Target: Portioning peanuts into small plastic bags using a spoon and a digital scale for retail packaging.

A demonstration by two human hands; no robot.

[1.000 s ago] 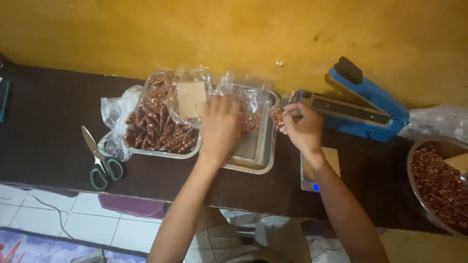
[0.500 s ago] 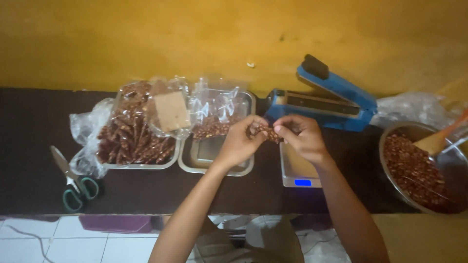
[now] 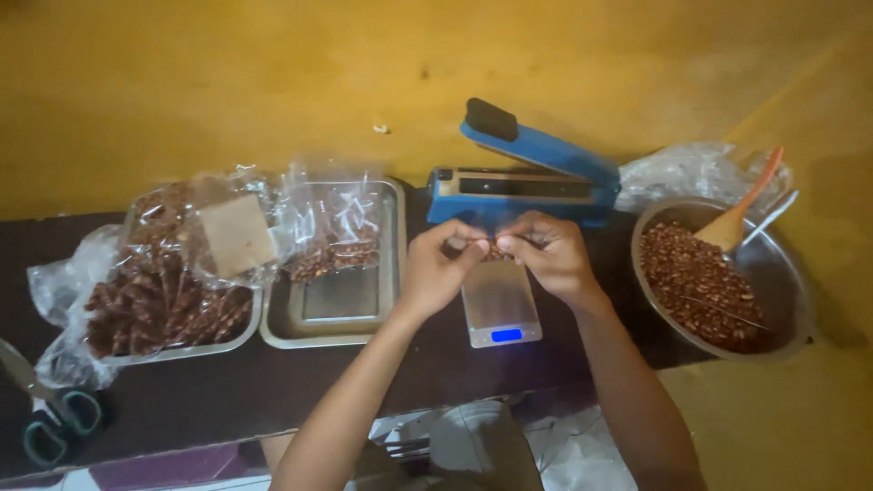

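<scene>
Both hands meet just above the small digital pocket scale [image 3: 500, 307], which serves as the landmark here. The left hand [image 3: 438, 265] and the right hand [image 3: 548, 255] pinch between their fingertips a small clear packet of reddish-brown peanuts [image 3: 494, 250]; the fingers of each hand are narrowed onto it, and the packet hangs directly over the scale's far edge, apart from its shiny platform. The scale's blue display glows on its near side.

Just behind the scale lies a blue impulse heat sealer [image 3: 523, 177], its arm raised. To the right of the scale stands a round metal bowl [image 3: 784, 273] of loose peanuts, with a wooden spoon [image 3: 738, 218] leaning in it; crumpled clear plastic [image 3: 691, 173] lies behind that bowl. Left of the scale sits a steel tray [image 3: 386, 273] holding a few filled packets, and farther left a second tray [image 3: 232, 332] heaped with packets. Green-handled scissors [image 3: 55, 420] lie far left of the scale, on the dark tabletop [image 3: 227, 400].
</scene>
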